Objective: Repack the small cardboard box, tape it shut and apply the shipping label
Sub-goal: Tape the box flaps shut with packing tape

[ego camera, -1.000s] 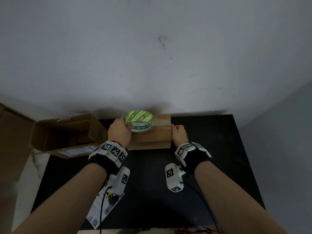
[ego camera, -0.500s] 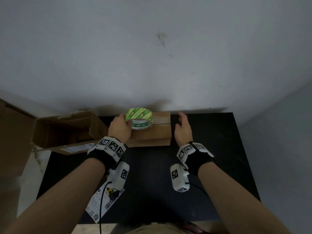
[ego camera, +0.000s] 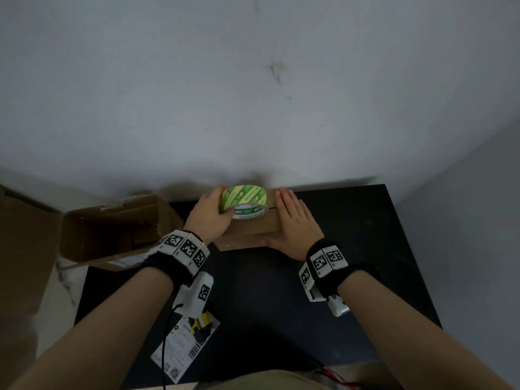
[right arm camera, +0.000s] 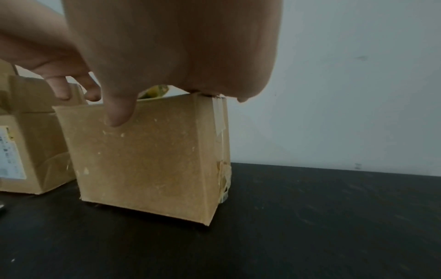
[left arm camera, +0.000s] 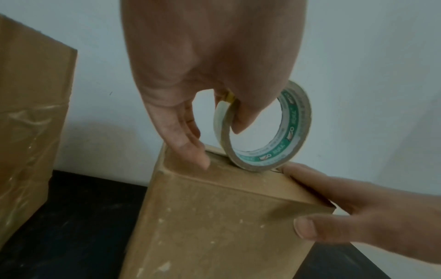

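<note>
Small cardboard box [ego camera: 250, 230] sits closed on the dark surface [ego camera: 365, 249] as the right hand [ego camera: 295, 223], a moment ago lifted, now presses flat-fingered on its top while the left hand [ego camera: 209, 218], fingers curled, grips the tape roll [ego camera: 244, 201], so taping can continue.

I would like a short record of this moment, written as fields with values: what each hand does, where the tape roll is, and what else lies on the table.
left hand: grips the green-printed roll of clear packing tape, standing on edge on the box top
right hand: lies flat on the small brown cardboard box, thumb on its near side
box flaps: closed
black table: also holds a white printed shipping label at the near left edge
larger open cardboard box: lies on its side, left of the small one
</note>
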